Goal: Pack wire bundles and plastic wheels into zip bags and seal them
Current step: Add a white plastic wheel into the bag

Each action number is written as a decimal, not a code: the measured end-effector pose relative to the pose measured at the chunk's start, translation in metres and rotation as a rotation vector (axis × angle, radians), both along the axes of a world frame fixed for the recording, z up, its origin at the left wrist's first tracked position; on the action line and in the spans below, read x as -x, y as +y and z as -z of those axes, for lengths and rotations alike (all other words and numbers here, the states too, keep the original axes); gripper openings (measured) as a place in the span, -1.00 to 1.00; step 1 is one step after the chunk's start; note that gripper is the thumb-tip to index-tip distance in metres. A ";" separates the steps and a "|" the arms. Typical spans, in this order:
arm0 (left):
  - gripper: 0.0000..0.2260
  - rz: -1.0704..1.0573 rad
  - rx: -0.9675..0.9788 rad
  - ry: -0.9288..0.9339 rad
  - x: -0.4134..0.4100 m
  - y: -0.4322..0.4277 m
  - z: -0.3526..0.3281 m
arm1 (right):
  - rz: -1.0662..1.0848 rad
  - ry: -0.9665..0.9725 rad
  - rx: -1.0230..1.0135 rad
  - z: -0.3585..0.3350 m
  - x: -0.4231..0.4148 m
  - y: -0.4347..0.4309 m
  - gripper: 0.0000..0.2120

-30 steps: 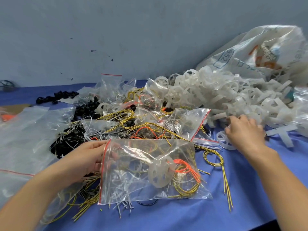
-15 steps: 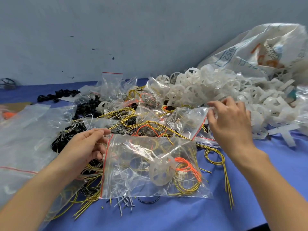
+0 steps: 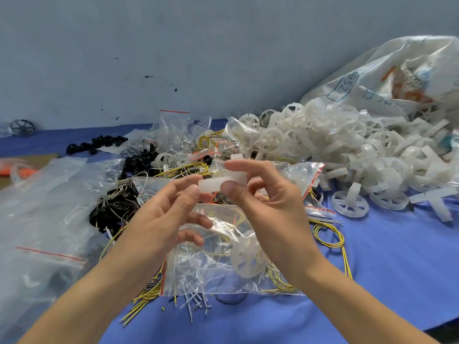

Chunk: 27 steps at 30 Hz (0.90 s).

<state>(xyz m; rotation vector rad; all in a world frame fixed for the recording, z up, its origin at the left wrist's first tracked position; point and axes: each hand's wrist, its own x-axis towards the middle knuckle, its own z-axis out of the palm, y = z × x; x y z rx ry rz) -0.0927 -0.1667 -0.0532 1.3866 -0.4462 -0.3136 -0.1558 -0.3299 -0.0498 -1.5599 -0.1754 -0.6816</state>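
Above the middle of the table (image 3: 385, 269), in the head view, both hands held one white plastic wheel (image 3: 218, 183), seen edge-on. The right hand (image 3: 270, 207) pinched its right end between thumb and forefinger. The left hand (image 3: 164, 219) pinched the left end with its thumb and fingertips, its other fingers loosely curled. The bag (image 3: 198, 269) lay flat below them on the cloth, already holding a second wheel (image 3: 248, 259) and coiled wires. Its red zip edge pointed left, partly behind the left forearm, so I could not tell whether the mouth was open.

Neither hand was on the bag, so the risk seemed to be at the mouth. With nothing holding the film apart, the wheel could catch the rim or push the bag along the cloth. The loose wire ends (image 3: 193, 299) lying at the bag's near edge could get into the zip and spoil the seal.

The wheel pile (image 3: 335, 150) spilled from a sack (image 3: 397, 78) at the right. A yellow wire loop (image 3: 327, 234) lay just beside the bag. Spare bags (image 3: 49, 194) covered the left, with black parts (image 3: 99, 142) behind. Tangled wires crowded the bag's far and left sides, near its mouth.
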 end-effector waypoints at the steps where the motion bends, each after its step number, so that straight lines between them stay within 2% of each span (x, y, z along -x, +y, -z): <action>1: -0.63 0.005 0.001 0.002 -0.002 0.002 0.000 | -0.029 0.018 0.011 0.003 0.000 0.003 -0.75; 2: -0.67 0.027 -0.022 -0.022 -0.003 0.004 0.000 | -0.054 0.031 0.029 0.005 -0.001 0.007 -0.71; 4: -0.73 0.060 -0.100 -0.072 -0.006 0.010 0.001 | -0.081 0.040 0.088 0.012 -0.003 0.014 -0.50; 6: -0.81 0.002 -0.186 -0.069 -0.014 0.021 0.000 | -0.044 0.044 0.231 0.021 -0.005 0.019 -0.28; 7: -0.84 -0.064 -0.223 -0.040 -0.022 0.029 -0.001 | 0.000 0.052 0.337 0.026 -0.006 0.018 -0.26; 11: -0.68 -0.364 -0.421 0.145 -0.057 0.063 -0.003 | 0.085 0.063 0.821 0.040 -0.012 0.017 -0.44; 14: -0.69 -0.362 -0.509 0.285 -0.064 0.077 0.002 | 0.074 -0.045 1.098 0.044 -0.019 0.025 -0.52; 16: -0.70 -0.304 -0.585 0.334 -0.062 0.076 0.007 | 0.068 -0.111 1.212 0.046 -0.025 0.032 -0.48; 18: -0.71 -0.261 -0.652 0.342 -0.061 0.072 0.010 | 0.039 -0.125 1.295 0.049 -0.031 0.040 -0.42; 20: -0.76 -0.234 -0.667 0.345 -0.059 0.067 0.009 | 0.032 -0.101 1.349 0.054 -0.035 0.046 -0.43; 24: -0.79 -0.185 -0.621 0.396 -0.057 0.064 0.010 | 0.098 -0.081 1.380 0.061 -0.034 0.046 -0.70; 27: -0.80 -0.103 -0.487 0.481 -0.057 0.066 0.010 | 0.163 -0.125 1.290 0.056 -0.034 0.042 -0.89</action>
